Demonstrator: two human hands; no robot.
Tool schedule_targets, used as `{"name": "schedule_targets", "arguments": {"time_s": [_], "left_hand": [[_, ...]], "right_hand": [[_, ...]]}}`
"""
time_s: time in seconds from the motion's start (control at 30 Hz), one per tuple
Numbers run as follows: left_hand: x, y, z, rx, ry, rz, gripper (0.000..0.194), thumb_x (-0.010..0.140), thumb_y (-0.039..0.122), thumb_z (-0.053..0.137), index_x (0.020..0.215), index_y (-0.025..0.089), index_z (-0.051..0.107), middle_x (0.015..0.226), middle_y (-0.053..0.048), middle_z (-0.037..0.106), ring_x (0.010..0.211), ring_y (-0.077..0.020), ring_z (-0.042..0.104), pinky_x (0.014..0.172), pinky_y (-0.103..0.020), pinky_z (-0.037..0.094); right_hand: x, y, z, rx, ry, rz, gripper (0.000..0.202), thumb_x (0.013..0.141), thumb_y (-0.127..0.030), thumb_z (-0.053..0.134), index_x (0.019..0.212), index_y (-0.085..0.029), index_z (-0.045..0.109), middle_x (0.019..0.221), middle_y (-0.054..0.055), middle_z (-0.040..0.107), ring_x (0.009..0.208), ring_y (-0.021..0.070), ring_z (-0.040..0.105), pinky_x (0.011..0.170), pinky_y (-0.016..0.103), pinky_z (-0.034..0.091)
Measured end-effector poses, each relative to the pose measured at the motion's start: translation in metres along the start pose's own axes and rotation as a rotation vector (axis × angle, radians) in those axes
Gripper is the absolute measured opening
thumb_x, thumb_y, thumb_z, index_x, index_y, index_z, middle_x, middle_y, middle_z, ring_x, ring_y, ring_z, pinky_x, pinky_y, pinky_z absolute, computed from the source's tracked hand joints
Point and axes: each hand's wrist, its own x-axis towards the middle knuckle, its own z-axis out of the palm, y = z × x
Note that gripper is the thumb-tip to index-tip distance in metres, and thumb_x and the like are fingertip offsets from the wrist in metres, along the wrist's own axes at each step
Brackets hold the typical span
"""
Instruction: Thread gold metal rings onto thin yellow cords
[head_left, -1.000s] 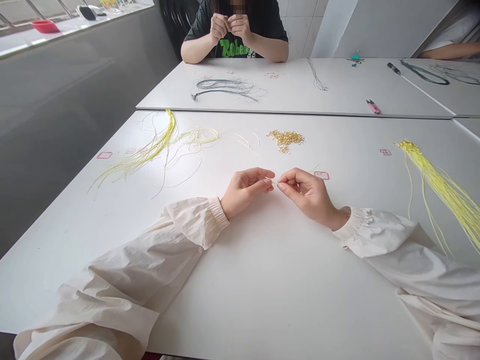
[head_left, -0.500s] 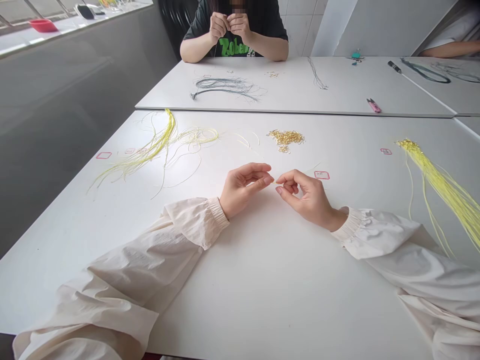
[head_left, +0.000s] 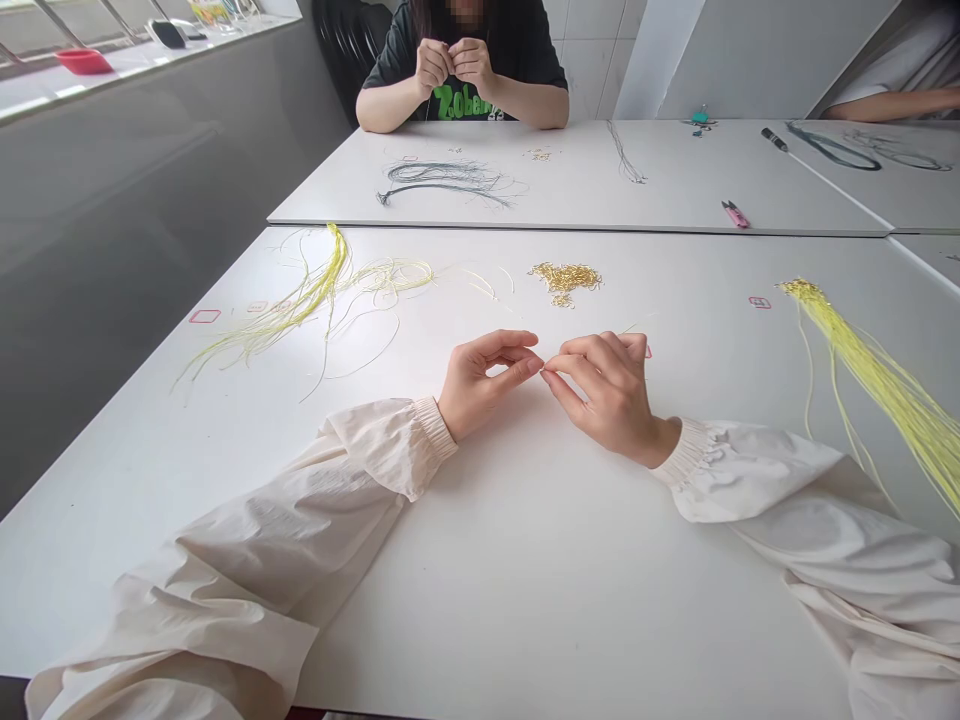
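My left hand (head_left: pixel 482 382) and my right hand (head_left: pixel 609 400) meet fingertip to fingertip over the middle of the white table (head_left: pixel 480 560). Thumb and forefinger of each are pinched together on a fine yellow thread, most of it hidden by the fingers. A short bit of thread (head_left: pixel 631 328) shows behind the right hand. Just beyond my hands lies a heap of small gold hooks or rings (head_left: pixel 566 278), too small to tell which. Loose yellow threads (head_left: pixel 330 280) spread at the left. At the right rests a thick bundle of yellow cords (head_left: pixel 862 350) with gold pieces at its top end.
Across the table a person (head_left: pixel 461 85) in a dark shirt holds both hands together. Dark threads (head_left: pixel 446 180), pink thread snips (head_left: pixel 736 214) and a black-handled tool (head_left: pixel 774 139) lie on the far table. A grey wall (head_left: pixel 165 200) runs along the left.
My right hand has turned with its back more upward and come in to the left, so the fingertips now meet. The left hand stays nearly still. The view has shifted slightly.
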Motion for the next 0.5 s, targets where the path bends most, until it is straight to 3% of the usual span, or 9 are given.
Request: {"name": "schedule_targets", "arguments": {"time_s": [0.13, 0.27, 0.37, 0.43, 0.5], "left_hand": [[0.000, 0.003, -0.002, -0.035, -0.020, -0.001, 0.034, 0.080, 0.033, 0.077, 0.107, 0.015, 0.069, 0.092, -0.008, 0.074, 0.088, -0.0197, 0.070, 0.088, -0.035, 0.055], [-0.003, 0.012, 0.001, -0.197, -0.239, -0.075, 0.050, 0.082, 0.032, 0.074, 0.129, 0.022, 0.059, 0.135, -0.014, 0.059, 0.098, -0.0221, 0.069, 0.089, -0.038, 0.056], [-0.010, 0.015, 0.006, -0.278, -0.455, -0.182, 0.043, 0.084, 0.035, 0.072, 0.123, 0.017, 0.065, 0.115, -0.014, 0.069, 0.096, -0.0229, 0.069, 0.091, -0.040, 0.055], [-0.014, 0.014, 0.009, -0.258, -0.499, -0.241, 0.033, 0.084, 0.037, 0.072, 0.106, 0.013, 0.072, 0.093, -0.012, 0.073, 0.089, -0.0209, 0.069, 0.088, -0.037, 0.055], [-0.017, 0.011, 0.011, -0.221, -0.490, -0.255, 0.027, 0.083, 0.038, 0.073, 0.093, 0.012, 0.074, 0.087, -0.011, 0.072, 0.083, -0.0180, 0.067, 0.082, -0.033, 0.055]], "right_hand": [[0.002, -0.001, -0.001, -0.034, 0.020, -0.027, 0.006, 0.092, -0.018, 0.058, 0.090, -0.024, 0.059, 0.088, 0.001, 0.069, 0.073, 0.0173, 0.055, 0.076, 0.039, 0.028], [0.010, -0.014, -0.008, 0.170, 0.045, 0.018, 0.007, 0.092, -0.017, 0.059, 0.089, -0.023, 0.058, 0.087, 0.001, 0.067, 0.078, 0.0175, 0.058, 0.077, 0.040, 0.033], [0.026, -0.022, -0.030, 0.483, 0.041, 0.229, 0.005, 0.094, -0.021, 0.058, 0.089, -0.023, 0.059, 0.088, 0.003, 0.065, 0.083, 0.0183, 0.059, 0.076, 0.039, 0.041], [0.039, -0.017, -0.057, 0.665, 0.093, 0.391, 0.005, 0.096, -0.024, 0.056, 0.092, -0.022, 0.060, 0.092, 0.005, 0.065, 0.084, 0.0184, 0.061, 0.071, 0.037, 0.045], [0.050, -0.002, -0.088, 0.699, 0.198, 0.432, 0.009, 0.098, -0.024, 0.054, 0.094, -0.020, 0.061, 0.092, 0.008, 0.066, 0.085, 0.0174, 0.063, 0.066, 0.034, 0.046]]}}
